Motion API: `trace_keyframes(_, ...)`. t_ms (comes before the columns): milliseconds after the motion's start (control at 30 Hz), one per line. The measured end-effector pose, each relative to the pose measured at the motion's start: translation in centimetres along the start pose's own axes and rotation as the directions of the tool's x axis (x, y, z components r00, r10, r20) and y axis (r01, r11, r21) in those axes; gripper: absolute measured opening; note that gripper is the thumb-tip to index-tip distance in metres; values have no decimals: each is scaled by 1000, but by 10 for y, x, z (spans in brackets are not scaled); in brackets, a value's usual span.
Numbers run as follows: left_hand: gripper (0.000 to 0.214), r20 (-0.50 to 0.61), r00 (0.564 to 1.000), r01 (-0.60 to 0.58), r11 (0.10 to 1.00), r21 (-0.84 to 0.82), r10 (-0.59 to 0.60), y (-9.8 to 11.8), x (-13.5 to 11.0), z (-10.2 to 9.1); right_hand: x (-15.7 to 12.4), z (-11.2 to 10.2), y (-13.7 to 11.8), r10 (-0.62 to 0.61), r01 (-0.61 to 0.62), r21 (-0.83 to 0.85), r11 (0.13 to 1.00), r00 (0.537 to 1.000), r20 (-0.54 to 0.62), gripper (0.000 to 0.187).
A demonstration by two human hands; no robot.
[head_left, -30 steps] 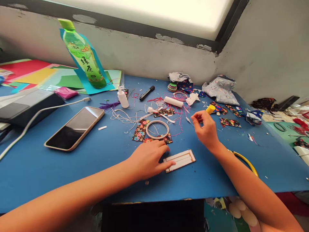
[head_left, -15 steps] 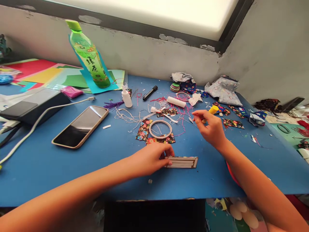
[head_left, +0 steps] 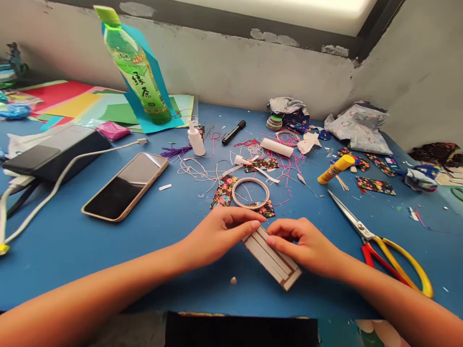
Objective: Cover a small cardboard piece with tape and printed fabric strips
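Observation:
A small white rectangular card with brown edges [head_left: 272,259] lies tilted on the blue table [head_left: 108,250] near the front edge. My left hand [head_left: 220,233] pinches its upper left end, thumb and fingers closed on it. My right hand [head_left: 306,243] rests on the card's right side with fingers curled down onto it. Just beyond my hands lie a white tape ring [head_left: 251,193] and flowered fabric scraps [head_left: 223,190].
Yellow-handled scissors [head_left: 376,241] lie right of my right hand. A yellow glue stick [head_left: 336,168], a phone [head_left: 126,185], a green bottle [head_left: 135,67], a black marker [head_left: 234,132], a small white bottle [head_left: 196,140], threads, cloth scraps and coloured paper sheets [head_left: 72,103] cover the table's back.
My right hand came down from near the glue stick onto the card. The card turned from level to slanted. The scissors now show at the right.

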State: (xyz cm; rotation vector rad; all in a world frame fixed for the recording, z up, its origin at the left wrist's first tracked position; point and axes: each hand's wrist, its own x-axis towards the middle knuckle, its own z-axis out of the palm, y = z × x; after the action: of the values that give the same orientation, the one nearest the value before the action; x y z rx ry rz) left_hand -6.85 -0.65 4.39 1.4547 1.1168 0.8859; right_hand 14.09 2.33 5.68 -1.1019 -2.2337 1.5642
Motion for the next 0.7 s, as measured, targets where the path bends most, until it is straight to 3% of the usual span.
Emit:
trace_keyframes(100,22,-2,1000,-1,1000,31,1,-3,-4,1,-3,9,3,56,-55,119,991,998,-9,24)
trace_keyframes(200,16,-47,984,-161,966,202,174,-6,-7,2,-6,14,2,70,-65,166,984,997,-24,20)
trace_keyframes(333,9,-21,872,-432,791,434,488,-12,-9,3,-10,21,0,74,-74,188,979,997,6,18)
trace_keyframes(500,8,70,866,-473,765,436,495,-12,-12,3,-14,27,0,34,-41,190,981,999,37,17)
trace_keyframes(700,12,67,832,-501,696,514,550,-13,-15,10,-15,32,-1,65,-67,202,977,998,17,19)
